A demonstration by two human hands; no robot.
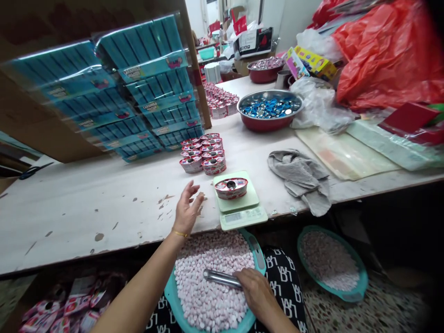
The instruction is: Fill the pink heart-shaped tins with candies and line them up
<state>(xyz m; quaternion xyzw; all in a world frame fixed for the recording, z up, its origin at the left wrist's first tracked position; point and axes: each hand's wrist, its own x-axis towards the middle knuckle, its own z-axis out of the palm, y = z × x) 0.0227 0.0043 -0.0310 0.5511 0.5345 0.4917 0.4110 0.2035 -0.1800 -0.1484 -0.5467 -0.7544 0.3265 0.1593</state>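
Note:
My left hand (187, 210) is raised over the table's front edge, fingers apart and nothing in it. To its right, a small oval tin (231, 188) with a red rim and a round hole in its top sits on the pale green digital scale (243, 217). Lower down, my right hand (255, 292) grips a narrow metal scoop (222, 278), whose far end lies over small pale pink candies (208, 305). These fill a turquoise basin (169, 291) at my lap. Several similar oval tins (203, 153) stand in two rows behind the scale.
Blue display packs (145, 69) are stacked at the back left. A steel bowl (270, 122) holds blue and silver lids. A grey cloth (300, 178) lies right of the scale. Another turquoise basin (360, 282) of candies is low at the right; a box of pink packages (65, 305) is low left.

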